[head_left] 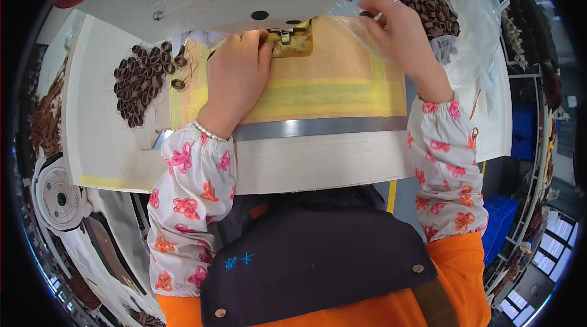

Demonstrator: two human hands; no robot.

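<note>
Brown loops [139, 82] are heaped left of the sewing machine [202, 3] and in a bag [480, 0] at right. A dark piece [367, 14] is pinched by the right hand [403, 40]; the left hand [235, 76] is placed beside the presser foot [285, 37], its grip cannot be told.

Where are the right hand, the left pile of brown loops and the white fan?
Right hand [400, 35]: head view, on its back.
Left pile of brown loops [137, 84]: head view, near its middle.
White fan [61, 198]: head view, on its hub.
</note>
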